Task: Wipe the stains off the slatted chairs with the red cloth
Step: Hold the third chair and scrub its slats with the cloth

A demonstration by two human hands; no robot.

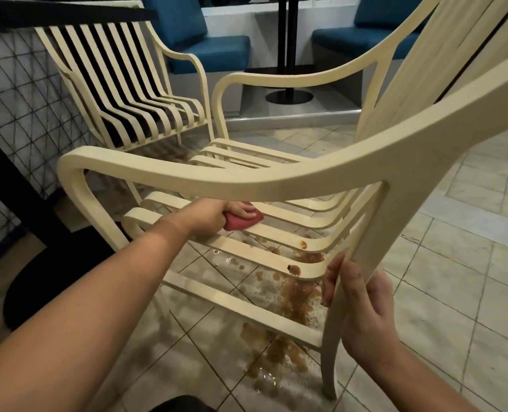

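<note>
Red cloth [238, 224] sits bunched on a middle seat slat of the near chair [187, 176], with the left hand [215, 215] curled round it, apparently mid-wipe. Right hand [368, 304] wraps the near leg. Next, sweep right toward the 2 brown stains [295, 269] (both look wet).

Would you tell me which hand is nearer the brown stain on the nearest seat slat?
Right. The right hand grips the chair leg beside the stain; the left hand presses the red cloth on slats farther away.
</note>
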